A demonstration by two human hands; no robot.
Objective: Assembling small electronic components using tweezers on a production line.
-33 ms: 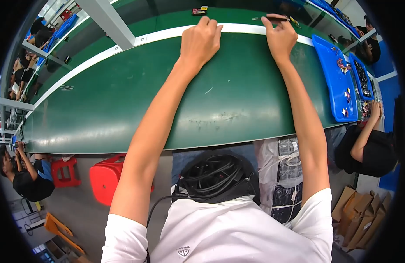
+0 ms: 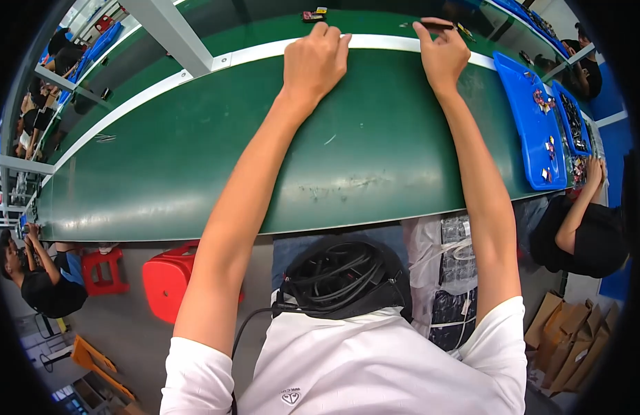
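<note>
Both my arms reach across a green work surface (image 2: 375, 145) to the white strip (image 2: 264, 57) along its far side. At this strip my left hand (image 2: 315, 63) is closed, its fingers curled under; whatever they hold is hidden. Just beyond it lies a small dark red and black piece with a yellow part (image 2: 314, 15). My right hand (image 2: 445, 61) is closed in a pinch around a slim dark piece (image 2: 437, 26), too small to name. Close to those fingers, on the far green surface, is a small yellow and black piece (image 2: 464, 30).
A blue tray (image 2: 517, 114) holding several small parts stands at the right, beside a second blue tray (image 2: 573, 124) of dark pieces. A grey post (image 2: 171, 34) rises at the left. Co-workers sit at both ends. A red stool (image 2: 164, 287) stands below the near edge.
</note>
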